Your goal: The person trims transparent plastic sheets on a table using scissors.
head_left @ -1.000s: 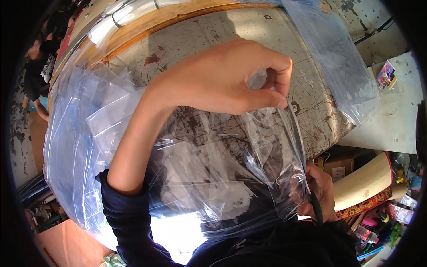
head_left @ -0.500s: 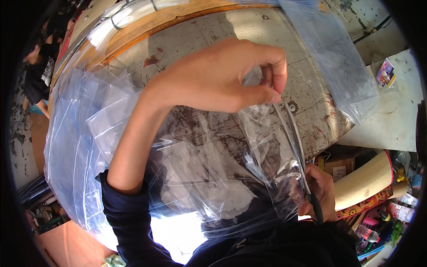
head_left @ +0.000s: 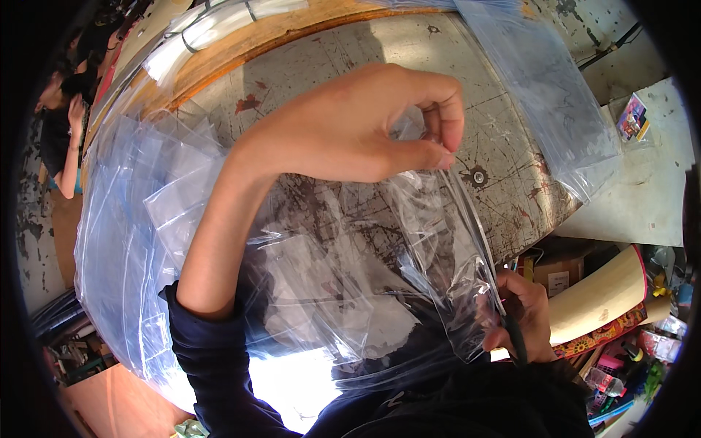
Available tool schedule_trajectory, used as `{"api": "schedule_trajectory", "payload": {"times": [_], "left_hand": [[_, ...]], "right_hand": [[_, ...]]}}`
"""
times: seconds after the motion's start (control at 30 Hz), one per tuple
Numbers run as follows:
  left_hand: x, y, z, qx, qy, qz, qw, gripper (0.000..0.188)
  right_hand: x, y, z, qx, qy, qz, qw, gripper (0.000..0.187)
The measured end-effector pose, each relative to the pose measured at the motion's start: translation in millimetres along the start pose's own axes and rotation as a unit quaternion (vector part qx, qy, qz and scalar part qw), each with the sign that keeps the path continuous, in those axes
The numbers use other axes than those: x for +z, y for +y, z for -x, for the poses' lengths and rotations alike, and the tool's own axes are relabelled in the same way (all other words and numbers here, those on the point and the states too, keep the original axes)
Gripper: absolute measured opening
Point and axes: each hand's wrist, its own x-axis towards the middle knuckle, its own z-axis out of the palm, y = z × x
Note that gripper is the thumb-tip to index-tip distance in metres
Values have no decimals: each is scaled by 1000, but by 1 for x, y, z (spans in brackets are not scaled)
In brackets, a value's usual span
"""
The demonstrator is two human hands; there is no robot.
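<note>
Here the left hand (head_left: 350,128) pinches the far end of a clear plastic bag's (head_left: 409,277) zip strip and the right hand (head_left: 520,315) grips the near end above the scratched table (head_left: 504,146), so sealing seems barely begun.

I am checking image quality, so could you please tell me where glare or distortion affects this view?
Head view: sunlight blows out the clear plastic bag near the lower edge, glare streaks its folds, the worn metal table bends toward the black fisheye rim, and both hands stay sharp.
</note>
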Motion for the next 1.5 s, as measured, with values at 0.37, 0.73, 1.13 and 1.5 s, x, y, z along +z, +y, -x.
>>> {"api": "schedule_trajectory", "payload": {"times": [0.37,0.73,1.13,1.5], "left_hand": [[-8,26,1,-101,-80,-129,983,11],[9,28,0,-17,-90,-170,981,12],[8,23,1,-43,-93,-189,977,8],[60,42,9,-32,48,-504,861,18]], "right_hand": [[-16,-23,-16,-15,225,169,959,60],[-1,-22,-62,-127,341,445,818,42],[-1,-49,-48,-245,239,366,865,21],[-14,-44,-70,-270,92,345,894,16]]}}
